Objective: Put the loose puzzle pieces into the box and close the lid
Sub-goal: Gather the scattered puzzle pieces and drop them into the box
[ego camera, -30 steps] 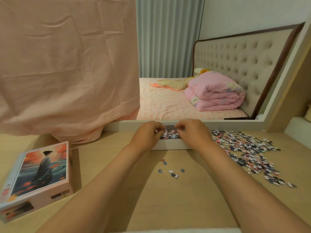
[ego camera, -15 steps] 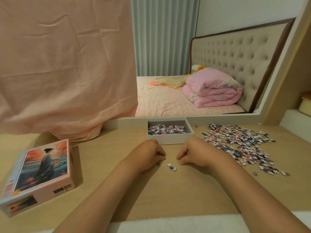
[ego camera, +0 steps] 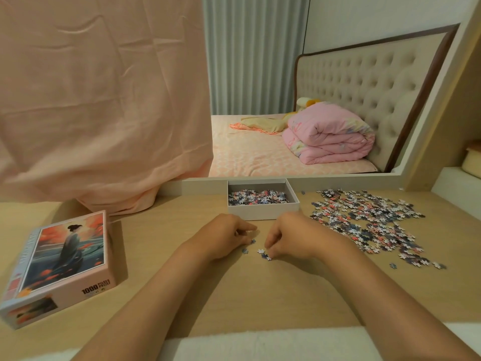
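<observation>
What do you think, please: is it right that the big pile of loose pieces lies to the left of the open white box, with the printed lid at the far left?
Not quite: the head view shows the big pile of loose pieces lying to the right of the open white box, not its left. The printed lid is indeed at the far left.

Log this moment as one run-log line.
step: collecting stray pieces | left hand: curled beside them | right hand: fingertips on them | box: open, part-filled | pile: right of box
</observation>
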A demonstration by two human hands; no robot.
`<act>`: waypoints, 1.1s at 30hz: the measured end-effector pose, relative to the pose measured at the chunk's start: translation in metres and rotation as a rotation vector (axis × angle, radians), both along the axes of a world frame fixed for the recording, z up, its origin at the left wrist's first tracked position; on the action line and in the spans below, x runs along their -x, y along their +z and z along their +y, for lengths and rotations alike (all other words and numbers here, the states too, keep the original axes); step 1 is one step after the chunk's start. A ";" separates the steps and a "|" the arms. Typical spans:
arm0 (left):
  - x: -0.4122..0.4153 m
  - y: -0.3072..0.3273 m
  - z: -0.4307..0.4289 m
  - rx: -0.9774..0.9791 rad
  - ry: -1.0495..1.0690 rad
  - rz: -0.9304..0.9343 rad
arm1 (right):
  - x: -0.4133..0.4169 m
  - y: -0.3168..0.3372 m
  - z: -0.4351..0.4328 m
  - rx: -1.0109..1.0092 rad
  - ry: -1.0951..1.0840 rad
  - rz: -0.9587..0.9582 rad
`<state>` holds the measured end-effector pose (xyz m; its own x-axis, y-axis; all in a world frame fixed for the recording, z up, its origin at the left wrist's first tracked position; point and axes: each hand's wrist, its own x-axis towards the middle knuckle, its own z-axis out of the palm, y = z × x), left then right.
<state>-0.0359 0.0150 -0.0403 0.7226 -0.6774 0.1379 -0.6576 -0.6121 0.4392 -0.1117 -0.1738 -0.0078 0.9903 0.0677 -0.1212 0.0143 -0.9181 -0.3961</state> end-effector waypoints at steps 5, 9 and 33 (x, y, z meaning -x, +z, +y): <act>0.002 0.004 -0.006 -0.016 -0.005 -0.035 | -0.002 -0.002 0.008 0.085 -0.016 0.007; 0.003 0.002 -0.004 0.042 -0.008 0.052 | 0.000 -0.001 0.008 0.089 -0.003 0.009; 0.009 0.014 0.018 -0.088 -0.056 0.047 | 0.005 -0.005 0.021 -0.128 0.075 -0.063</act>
<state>-0.0448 0.0325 -0.0267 0.6874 -0.7250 0.0430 -0.6719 -0.6123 0.4168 -0.1167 -0.1523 -0.0131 0.9873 0.1526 -0.0445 0.1094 -0.8557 -0.5058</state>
